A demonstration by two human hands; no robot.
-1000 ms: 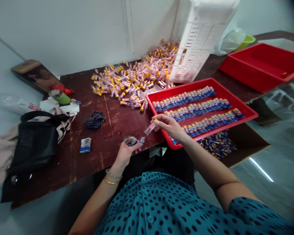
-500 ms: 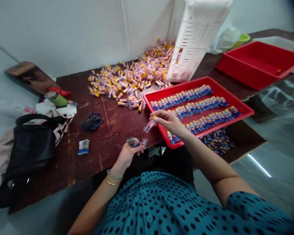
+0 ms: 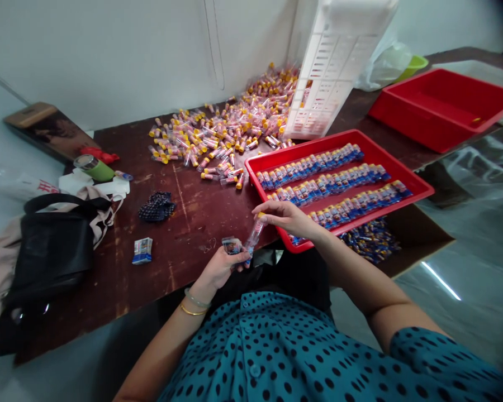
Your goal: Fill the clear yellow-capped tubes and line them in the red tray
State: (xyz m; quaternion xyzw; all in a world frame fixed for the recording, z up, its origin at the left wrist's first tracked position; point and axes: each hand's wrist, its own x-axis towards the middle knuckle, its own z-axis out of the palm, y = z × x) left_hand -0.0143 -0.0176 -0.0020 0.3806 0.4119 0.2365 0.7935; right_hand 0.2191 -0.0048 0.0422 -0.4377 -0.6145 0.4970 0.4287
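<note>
My right hand [image 3: 291, 219] pinches the yellow cap of a small clear tube [image 3: 255, 233] with pink inside. The tube tilts downward, and its lower end meets my left hand [image 3: 222, 265]. Between my left thumb and fingers sit small printed plastic sleeves [image 3: 232, 244]; one seems to be at the tube's lower end, though the fingers partly hide it. Just beyond my right hand lies a red tray [image 3: 356, 134] holding three rows of yellow-capped tubes in blue printed sleeves [image 3: 318, 181]. A large heap of bare capped tubes [image 3: 222, 137] covers the back of the table.
A white crate [image 3: 318, 84] stands on end behind the tray. Below the tray, a cardboard box [image 3: 419, 240] holds many sleeved tubes. Leftward on the table [image 3: 193, 206] are a sleeve stack [image 3: 142, 250], dark cloth [image 3: 156, 207], green flask [image 3: 94, 167] and black bag [image 3: 58, 245]. A red bin [image 3: 423, 123] is at right.
My right hand has moved slightly down and left, bringing the tube from above the table to my left hand. The sleeves in my left hand have shifted a little to the right.
</note>
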